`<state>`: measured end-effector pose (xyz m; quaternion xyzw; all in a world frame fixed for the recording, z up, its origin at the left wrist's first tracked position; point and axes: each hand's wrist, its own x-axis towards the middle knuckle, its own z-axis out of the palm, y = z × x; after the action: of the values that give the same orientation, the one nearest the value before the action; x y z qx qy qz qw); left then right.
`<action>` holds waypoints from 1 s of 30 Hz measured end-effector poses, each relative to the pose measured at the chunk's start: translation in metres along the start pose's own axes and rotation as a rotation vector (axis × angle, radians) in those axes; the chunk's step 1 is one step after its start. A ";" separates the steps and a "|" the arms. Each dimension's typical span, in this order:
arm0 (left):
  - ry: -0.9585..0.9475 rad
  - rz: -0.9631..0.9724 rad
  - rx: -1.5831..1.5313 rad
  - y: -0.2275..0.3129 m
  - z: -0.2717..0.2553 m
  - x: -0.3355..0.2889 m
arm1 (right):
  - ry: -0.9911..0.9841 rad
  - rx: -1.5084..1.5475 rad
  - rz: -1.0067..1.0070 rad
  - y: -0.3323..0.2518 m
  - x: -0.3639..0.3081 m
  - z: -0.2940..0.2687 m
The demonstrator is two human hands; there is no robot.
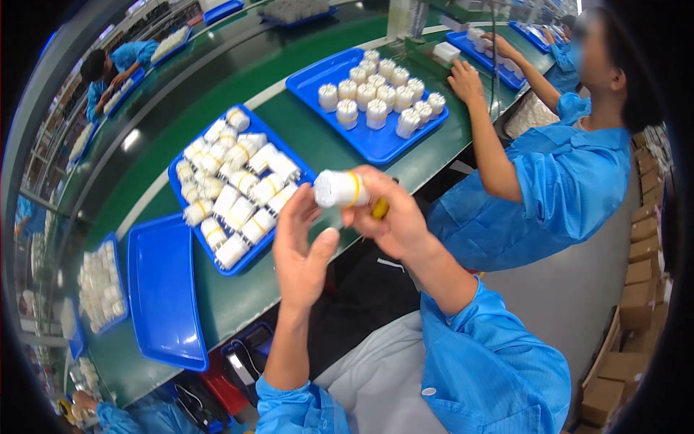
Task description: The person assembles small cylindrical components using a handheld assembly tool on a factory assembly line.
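My right hand (394, 213) grips a white cylindrical bundle (336, 189) with a yellow band around it, tilted on its side. A yellow and dark object (381, 208), its kind unclear, shows between the same hand's fingers. Just left of the bundle, my left hand (302, 249) is open, thumb and fingers apart, with nothing in it. Beyond that hand lies a blue tray (230, 270) of similar white bundles, several lying on their sides. Farther off, another blue tray (379, 150) holds white bundles standing upright.
A third blue tray (163, 289) sits at the left on the green bench (238, 304). At the right a co-worker in a blue smock (535, 195) reaches toward a white block (446, 53). Cardboard boxes (622, 365) line the far right. More people work across the bench.
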<state>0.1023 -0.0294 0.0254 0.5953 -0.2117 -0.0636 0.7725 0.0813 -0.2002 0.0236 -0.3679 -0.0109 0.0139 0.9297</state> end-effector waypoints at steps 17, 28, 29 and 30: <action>0.150 -0.253 -0.304 0.022 0.000 -0.029 | 0.031 -0.280 -0.091 0.029 -0.033 0.013; 0.021 -0.514 -0.206 0.029 0.006 -0.044 | -0.556 0.268 -0.480 0.005 -0.018 0.043; 0.007 -0.524 -0.202 0.030 0.007 -0.045 | -0.596 0.271 -0.482 0.007 -0.018 0.044; -0.005 -0.533 -0.198 0.029 0.006 -0.046 | -0.587 0.283 -0.472 0.010 -0.019 0.043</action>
<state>0.0535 -0.0102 0.0429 0.5516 -0.0424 -0.2864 0.7822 0.0610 -0.1642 0.0483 -0.2038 -0.3581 -0.0941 0.9063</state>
